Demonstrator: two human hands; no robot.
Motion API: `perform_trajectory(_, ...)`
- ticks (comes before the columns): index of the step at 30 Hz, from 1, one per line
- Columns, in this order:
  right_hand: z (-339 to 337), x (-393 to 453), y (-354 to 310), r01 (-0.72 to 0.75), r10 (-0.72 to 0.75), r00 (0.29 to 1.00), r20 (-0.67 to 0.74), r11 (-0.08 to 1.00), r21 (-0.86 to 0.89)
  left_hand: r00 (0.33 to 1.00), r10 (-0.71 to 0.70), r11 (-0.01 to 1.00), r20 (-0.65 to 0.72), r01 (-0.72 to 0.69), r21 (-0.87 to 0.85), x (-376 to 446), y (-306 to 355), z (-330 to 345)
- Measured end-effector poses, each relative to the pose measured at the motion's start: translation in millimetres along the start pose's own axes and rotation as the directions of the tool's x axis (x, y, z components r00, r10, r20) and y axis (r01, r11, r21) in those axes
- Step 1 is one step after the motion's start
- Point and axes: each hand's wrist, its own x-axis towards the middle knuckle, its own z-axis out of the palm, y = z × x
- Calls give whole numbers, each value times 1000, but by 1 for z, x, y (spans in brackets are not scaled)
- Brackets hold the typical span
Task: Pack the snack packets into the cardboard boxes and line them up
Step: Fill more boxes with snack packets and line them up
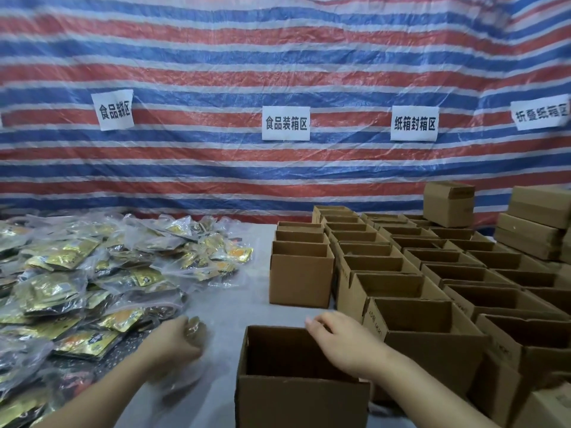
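Blurring hides what the left hand (180, 338) grasps: its fingers curl round something clear, probably a packet, on the grey tabletop (228, 304). Right hand (336, 341) hovers over the open brown cardboard box (296, 393), fingers loosely bent, empty. Beyond lie heaped gold-and-black snack packets (92, 273) and rows of open cartons (432, 267).

A strip of bare bench (247, 291) runs between the heap of snack packets (92, 273) on the left and the rows of open cardboard boxes (432, 267) on the right. An open box (296, 393) at the near edge blocks that strip. The rows stand tight together. Closed boxes (537, 223) are stacked at the far right, and the striped tarpaulin (278, 57) walls off the back.
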Motion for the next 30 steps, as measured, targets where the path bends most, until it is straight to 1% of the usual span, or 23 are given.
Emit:
perform_trajectory(2,-3,6,-1,1,7,998,-66,994,108,988,-32,972,-153,-4,-235,0,13,-26)
perform_trajectory(3,-6,10,-1,10,4,993,-121,993,117,981,-44,932,-190,-29,-362,-3,26,-43)
perform_trajectory(5,-16,16,-9,51,-13,975,-220,984,168,977,-7,820,-215,-117,-560,-14,64,-80)
perform_trajectory(6,-23,18,-16,90,-22,969,-246,959,269,976,46,767,-213,-171,-619,-22,87,-96)
perform_trajectory(7,-32,18,-25,137,-34,970,-243,895,424,972,110,719,-208,-223,-658,-31,111,-108)
perform_trajectory(9,-48,20,-40,216,-104,975,-196,648,731,952,201,628,-232,-307,-715,-50,161,-122)
perform_trajectory(10,-55,21,-45,245,-178,968,-178,512,823,943,226,589,-244,-331,-737,-58,184,-123)
perform_trajectory(12,-65,19,-54,254,-377,915,-143,265,930,937,276,485,-213,-327,-811,-70,223,-116)
perform_trajectory(13,-68,15,-58,214,-438,890,-125,158,964,943,286,421,-171,-284,-861,-75,238,-111)
perform_trajectory(14,-71,11,-62,157,-460,882,-105,77,985,948,284,356,-143,-243,-902,-79,248,-105)
perform_trajectory(15,-73,7,-62,130,-456,884,-100,35,991,950,274,308,-147,-232,-923,-80,255,-99)
perform_trajectory(16,-74,4,-60,130,-454,885,-106,23,991,948,262,297,-182,-259,-919,-81,259,-95)
perform_trajectory(17,-75,2,-57,146,-462,879,-113,36,989,937,256,343,-236,-316,-884,-80,260,-91)
perform_trajectory(19,-74,-2,-47,149,-489,867,-89,85,985,901,285,528,-328,-433,-731,-75,261,-88)
perform_trajectory(20,-75,-5,-44,138,-493,868,-61,123,983,889,294,618,-350,-456,-640,-71,261,-88)
perform_trajectory(22,-77,-9,-39,135,-486,874,-28,187,973,879,282,780,-384,-443,-441,-63,261,-88)
perform_trajectory(23,-77,-10,-38,143,-473,880,-26,211,967,862,284,842,-419,-434,-322,-61,261,-87)
perform_trajectory(24,-77,-11,-37,153,-461,887,-34,223,963,835,293,867,-465,-438,-239,-60,261,-85)
perform_trajectory(25,-76,-12,-38,159,-452,891,-47,214,964,811,301,867,-501,-452,-211,-59,261,-82)
perform_trajectory(26,-73,-11,-37,156,-441,896,-61,184,970,807,301,855,-508,-464,-231,-59,262,-80)
perform_trajectory(28,-67,-7,-34,155,-400,911,-104,99,983,862,260,821,-434,-435,-371,-58,261,-81)
perform_trajectory(29,-64,-5,-32,163,-370,920,-129,62,985,902,234,790,-362,-394,-471,-57,258,-85)
perform_trajectory(30,-63,-3,-30,167,-337,930,-148,28,986,935,206,732,-287,-342,-590,-55,253,-89)
